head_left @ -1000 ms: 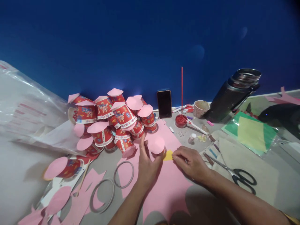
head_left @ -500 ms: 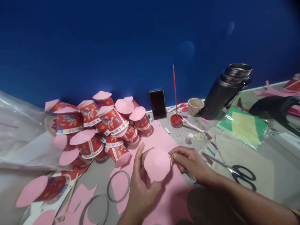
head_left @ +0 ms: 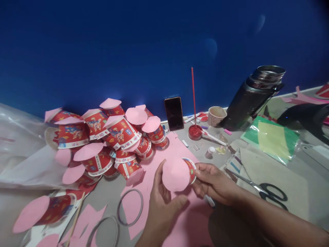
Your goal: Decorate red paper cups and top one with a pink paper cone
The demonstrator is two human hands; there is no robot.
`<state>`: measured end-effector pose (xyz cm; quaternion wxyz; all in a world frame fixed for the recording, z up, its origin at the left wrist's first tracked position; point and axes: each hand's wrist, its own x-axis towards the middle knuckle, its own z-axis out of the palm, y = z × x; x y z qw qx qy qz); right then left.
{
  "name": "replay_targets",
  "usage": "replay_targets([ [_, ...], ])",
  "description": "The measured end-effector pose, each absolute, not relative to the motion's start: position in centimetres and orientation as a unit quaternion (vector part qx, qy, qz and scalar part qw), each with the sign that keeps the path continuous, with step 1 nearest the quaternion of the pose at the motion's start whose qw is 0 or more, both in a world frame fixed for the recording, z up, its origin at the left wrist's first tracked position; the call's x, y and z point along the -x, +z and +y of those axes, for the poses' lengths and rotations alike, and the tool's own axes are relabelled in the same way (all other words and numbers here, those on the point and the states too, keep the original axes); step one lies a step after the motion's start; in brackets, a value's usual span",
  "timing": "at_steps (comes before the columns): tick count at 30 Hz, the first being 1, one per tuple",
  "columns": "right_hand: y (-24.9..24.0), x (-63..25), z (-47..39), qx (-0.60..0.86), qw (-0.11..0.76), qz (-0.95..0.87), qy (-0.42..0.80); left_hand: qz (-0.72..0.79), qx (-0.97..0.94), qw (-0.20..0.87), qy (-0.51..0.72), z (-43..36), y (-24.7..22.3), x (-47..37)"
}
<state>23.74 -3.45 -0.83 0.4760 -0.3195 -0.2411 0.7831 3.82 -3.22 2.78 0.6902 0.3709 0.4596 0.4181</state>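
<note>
A red printed paper cup [head_left: 192,170] with a shallow pink paper cone [head_left: 176,174] on its base lies sideways between my hands. My left hand [head_left: 163,202] curves around the cone side, its fingers behind and its thumb in front. At the cup's white rim, my right hand [head_left: 212,181] pinches with thumb and fingers; some of its fingers are hidden. Under both hands lies a large pink paper sheet [head_left: 154,175]. A small white-and-blue marker-like stick [head_left: 210,201] shows just below my right hand.
Many similar cone-topped cups [head_left: 122,132] are piled at the left. Two grey rings [head_left: 130,207] lie left of my hands. Scissors [head_left: 268,192] rest on the right. A phone [head_left: 174,113], a red pot [head_left: 195,132] and a black flask [head_left: 253,96] stand along the blue wall.
The cup has turned, so its red printed side and rim now show at the right. My right hand has shifted its grip along the rim. The view has moved slightly.
</note>
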Motion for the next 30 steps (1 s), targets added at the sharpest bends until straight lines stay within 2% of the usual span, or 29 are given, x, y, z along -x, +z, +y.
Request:
replay_targets([
  [4, -0.8, -23.5, -3.7, 0.303, 0.465, -0.247, 0.794, 0.47, -0.401, 0.677, 0.4, -3.7, 3.2, -4.7],
  [9, -0.4, -23.4, -4.0, 0.292, 0.426, -0.274, 0.811, 0.561, -0.471, 0.527, 0.431, -3.6, 3.2, -4.6],
  [14, 0.1, -23.7, -3.9, 0.293, 0.432, -0.262, 0.812, 0.531, -0.562, 0.479, 0.415, -3.4, 3.7, -3.8],
  [24, -0.4, -23.6, -3.7, 0.305, 0.463, -0.248, 0.794, 0.491, -0.504, 0.56, 0.439, -3.7, 3.4, -3.6],
  [30, -0.7, -23.6, -3.7, 0.305, 0.429, -0.273, 0.805, 0.488, -0.485, 0.577, 0.44, -3.6, 3.0, -4.0],
])
